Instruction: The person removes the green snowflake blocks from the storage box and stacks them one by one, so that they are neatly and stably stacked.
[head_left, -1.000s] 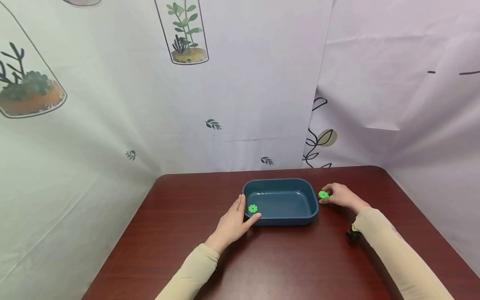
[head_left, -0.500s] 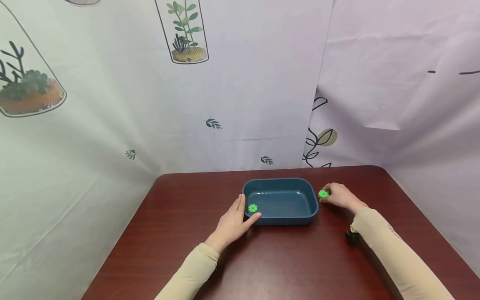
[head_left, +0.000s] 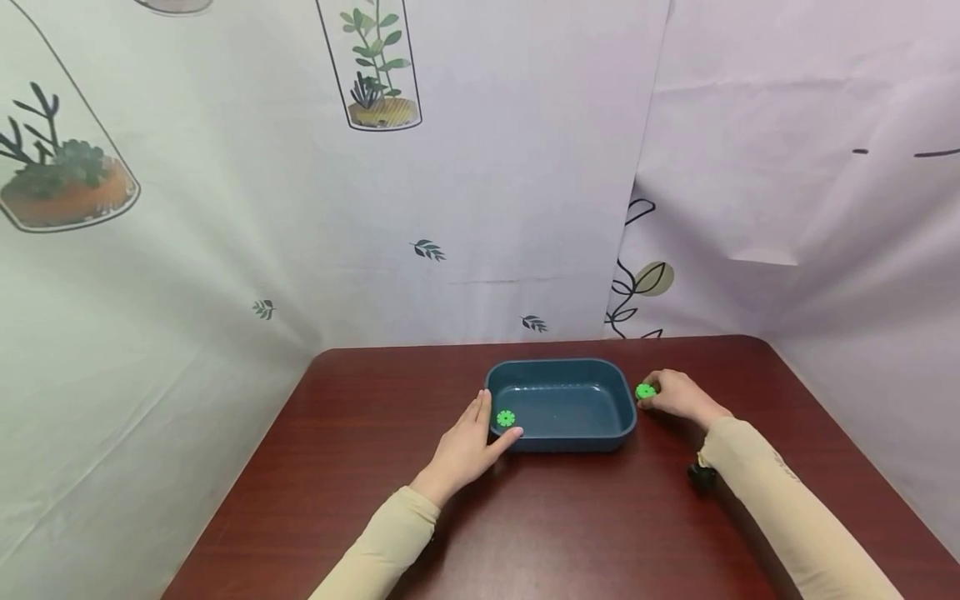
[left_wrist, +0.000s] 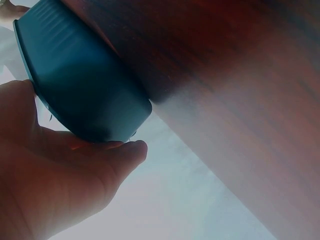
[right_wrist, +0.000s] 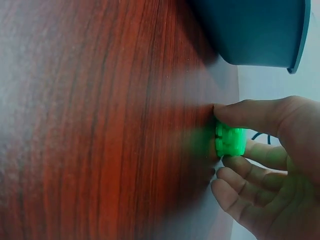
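A dark blue rectangular tray (head_left: 562,444) stands on the table, with a green notched plastic disc (head_left: 506,418) lying inside at its near left corner. My left hand (head_left: 467,446) rests against the tray's left end, fingers straight along the outside and thumb at the front rim. In the left wrist view, the tray's outer wall (left_wrist: 85,75) shows beside that hand. To the right of the tray, my right hand (head_left: 681,394) holds a small stack of green notched discs (right_wrist: 230,140) between thumb and fingers. The stack is at the tabletop; the right wrist view shows it edge-on.
The dark red wooden table (head_left: 570,525) carries the tray near its far edge. A patterned cloth backdrop (head_left: 480,183) hangs behind and along both sides. A small black object (head_left: 702,477) is at the right wrist, partly hidden by the sleeve.
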